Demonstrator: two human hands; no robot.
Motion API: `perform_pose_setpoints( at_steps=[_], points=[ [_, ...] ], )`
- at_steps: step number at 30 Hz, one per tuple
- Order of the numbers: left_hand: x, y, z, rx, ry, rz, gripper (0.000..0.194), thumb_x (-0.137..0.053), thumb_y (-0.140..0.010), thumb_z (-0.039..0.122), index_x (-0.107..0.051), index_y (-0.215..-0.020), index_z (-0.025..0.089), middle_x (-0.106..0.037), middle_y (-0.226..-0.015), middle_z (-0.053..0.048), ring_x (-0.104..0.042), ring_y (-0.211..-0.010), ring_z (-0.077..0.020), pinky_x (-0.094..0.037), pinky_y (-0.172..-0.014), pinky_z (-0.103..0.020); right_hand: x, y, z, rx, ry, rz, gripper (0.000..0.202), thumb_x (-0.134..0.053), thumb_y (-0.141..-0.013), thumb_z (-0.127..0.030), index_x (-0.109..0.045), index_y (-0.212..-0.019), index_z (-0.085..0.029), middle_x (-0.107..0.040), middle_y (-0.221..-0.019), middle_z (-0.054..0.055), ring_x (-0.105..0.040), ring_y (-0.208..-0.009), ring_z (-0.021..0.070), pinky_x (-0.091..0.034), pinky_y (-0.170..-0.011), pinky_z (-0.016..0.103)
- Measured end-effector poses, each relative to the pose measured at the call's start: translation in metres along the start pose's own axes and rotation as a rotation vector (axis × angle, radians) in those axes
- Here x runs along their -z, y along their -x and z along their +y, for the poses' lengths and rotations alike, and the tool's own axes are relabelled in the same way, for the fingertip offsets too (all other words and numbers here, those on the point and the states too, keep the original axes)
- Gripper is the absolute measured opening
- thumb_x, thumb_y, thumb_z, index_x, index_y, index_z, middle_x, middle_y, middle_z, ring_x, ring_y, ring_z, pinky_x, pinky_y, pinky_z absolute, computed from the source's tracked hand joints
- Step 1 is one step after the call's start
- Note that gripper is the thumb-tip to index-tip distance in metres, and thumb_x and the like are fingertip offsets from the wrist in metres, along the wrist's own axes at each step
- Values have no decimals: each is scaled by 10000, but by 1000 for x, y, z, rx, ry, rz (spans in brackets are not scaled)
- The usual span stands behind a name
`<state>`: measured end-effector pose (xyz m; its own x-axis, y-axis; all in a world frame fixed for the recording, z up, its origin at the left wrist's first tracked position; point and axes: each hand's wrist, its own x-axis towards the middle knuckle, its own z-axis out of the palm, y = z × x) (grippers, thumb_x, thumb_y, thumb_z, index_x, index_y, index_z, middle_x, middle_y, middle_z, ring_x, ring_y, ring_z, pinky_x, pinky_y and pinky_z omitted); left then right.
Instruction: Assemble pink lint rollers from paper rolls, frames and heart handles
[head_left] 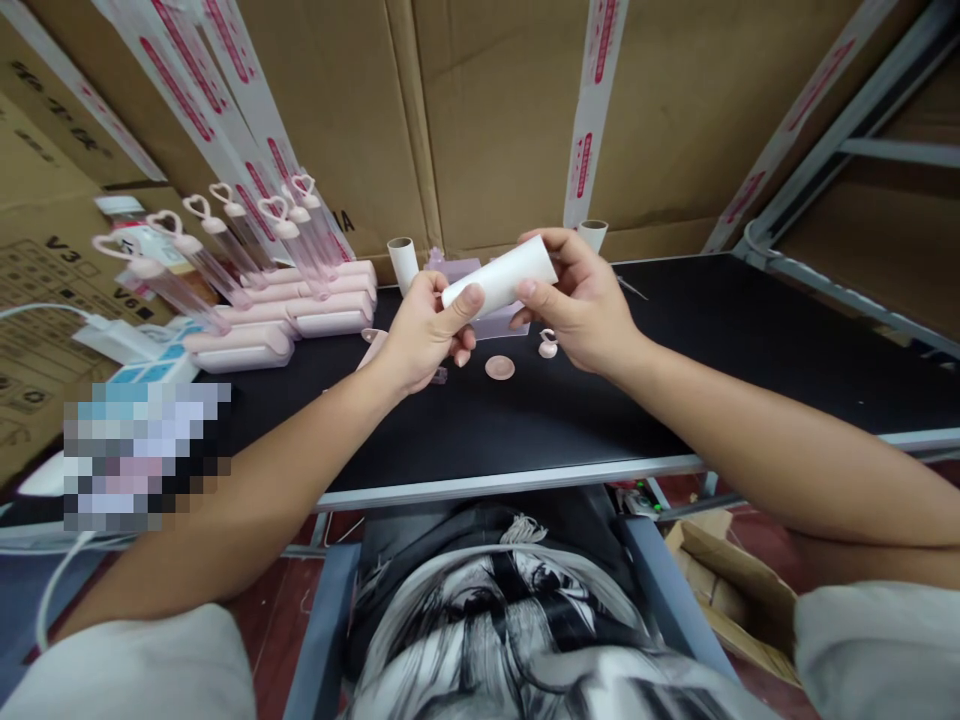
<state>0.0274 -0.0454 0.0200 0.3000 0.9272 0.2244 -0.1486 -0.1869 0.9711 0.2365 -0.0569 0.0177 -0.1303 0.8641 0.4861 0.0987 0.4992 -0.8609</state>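
A white tube (501,277) lies tilted between my hands above the black table, its right end higher. My left hand (429,335) grips the lower left end, thumb on top. Around the right end close the thumb and fingers of my right hand (581,300). Below the tube, a round pink disc (499,368) and a small pink piece with a ring (548,345) lie on the table. Partly hidden behind my hands is a translucent purple box (501,322). A flat pink part (373,346) shows beside my left wrist.
Two more white tubes stand upright at the back, one left (403,264) and one right (593,235). At left are several pink holders (240,350) with clear heart-topped tubes, a bottle (127,215) and a white charger (116,338). Cardboard (495,120) backs the table.
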Motion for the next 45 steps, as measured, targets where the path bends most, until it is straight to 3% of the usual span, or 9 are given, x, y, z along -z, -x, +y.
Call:
perform_pose_setpoints(
  at_steps=[5, 8, 15, 20, 28, 34, 39, 42, 45],
  points=[
    [6, -4, 3, -28, -35, 147, 768, -1010, -619, 684, -462, -931, 245, -616, -719, 85, -609, -525, -82, -470, -406, -173, 26, -14, 7, 184, 160, 219, 750, -624, -946, -860, -552, -1471, -329, -678, -1328, 96, -723, -1083, 253, -620, -726, 319],
    [12, -3, 1, -28, -249, 162, 610, -999, -669, 626, -619, -887, 202, -618, -635, 50, -575, -461, -90, -444, -391, -188, 53, -26, 16, 232, 269, 309, 629, -703, -972, -740, -587, -1407, -301, -734, -1221, 105, -711, -1039, 260, -601, -778, 358],
    [18, -5, -7, -109, -725, 87, 341, -934, -730, 360, -783, -980, 184, -702, -756, 13, -587, -598, -125, -436, -541, -231, 77, -44, 48, 83, 694, 244, 478, -851, -872, -467, -695, -1241, -208, -750, -941, 80, -714, -916, 282, -566, -886, 445],
    [22, -12, -6, -140, -1026, -137, 129, -770, -879, 296, -801, -904, 174, -733, -756, 2, -633, -723, -158, -474, -720, -284, 70, -42, 46, -73, 834, 174, 441, -846, -830, -417, -699, -1187, -203, -756, -925, 105, -708, -894, 319, -553, -859, 463],
    [22, -20, -7, -114, -1160, -441, 307, -634, -970, 227, -870, -1157, 168, -847, -1155, -89, -762, -1056, -227, -557, -1052, -360, 69, -40, 36, -191, 896, 95, 448, -839, -830, -432, -675, -1186, -213, -739, -975, 126, -695, -907, 333, -536, -818, 457],
    [28, -24, -20, -17, -1113, -359, 354, -687, -929, 232, -813, -1243, 129, -806, -976, -56, -687, -757, -159, -576, -811, -308, 72, -40, 34, -207, 906, 71, 532, -839, -832, -443, -663, -1277, -210, -737, -1029, 135, -699, -937, 338, -545, -824, 458],
    [25, -23, -24, -55, -1087, -339, 277, -704, -895, 240, -816, -1135, 160, -810, -950, -47, -691, -767, -165, -564, -808, -313, 76, -39, 34, -175, 927, 54, 716, -859, -806, -486, -638, -1417, -188, -750, -1113, 158, -722, -1002, 375, -569, -876, 509],
    [30, -18, -4, -145, -1083, -275, 198, -693, -899, 277, -811, -1022, 177, -817, -956, -49, -696, -809, -177, -545, -829, -327, 81, -40, 37, -127, 922, 56, 782, -858, -801, -519, -612, -1469, -197, -748, -1192, 173, -725, -1054, 400, -584, -910, 554],
    [52, -10, 31, -184, -1137, -68, 216, -685, -925, 381, -789, -913, 192, -786, -863, -41, -672, -774, -191, -495, -754, -328, 84, -39, 35, -29, 931, 109, 742, -817, -851, -524, -587, -1490, -223, -732, -1286, 189, -714, -1121, 414, -585, -964, 595]
  ],
)
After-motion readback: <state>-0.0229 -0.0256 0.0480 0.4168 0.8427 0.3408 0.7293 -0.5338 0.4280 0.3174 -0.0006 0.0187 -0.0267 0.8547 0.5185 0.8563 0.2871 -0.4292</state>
